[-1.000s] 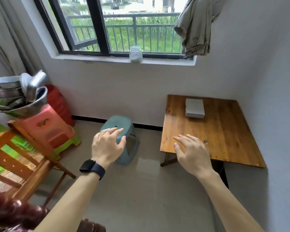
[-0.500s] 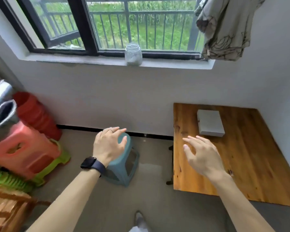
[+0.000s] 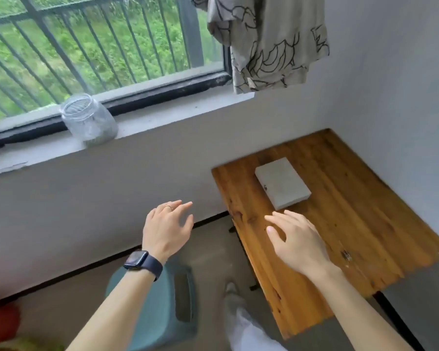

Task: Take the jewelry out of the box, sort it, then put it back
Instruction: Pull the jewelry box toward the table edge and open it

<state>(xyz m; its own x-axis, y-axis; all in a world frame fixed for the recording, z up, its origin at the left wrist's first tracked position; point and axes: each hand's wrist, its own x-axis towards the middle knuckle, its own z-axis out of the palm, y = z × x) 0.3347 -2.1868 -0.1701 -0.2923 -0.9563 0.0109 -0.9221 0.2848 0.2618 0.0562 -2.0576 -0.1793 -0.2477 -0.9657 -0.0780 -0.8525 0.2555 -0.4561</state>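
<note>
A closed grey-white jewelry box lies flat on the far part of a small wooden table in the room's corner. No jewelry shows outside it. My right hand hovers over the table just in front of the box, fingers spread and relaxed, holding nothing. My left hand, with a ring and a dark wristwatch, floats in the air left of the table's edge, also loose and empty.
A teal plastic stool stands on the floor under my left forearm. My shoe and trouser leg are beside the table's left edge. A glass jar sits on the windowsill. A patterned cloth hangs above the table.
The view has closed in on the table and tilted. Both hands stayed raised and empty, and the right hand now sits nearer the box. The stool has slid from ahead to beneath my left arm.
</note>
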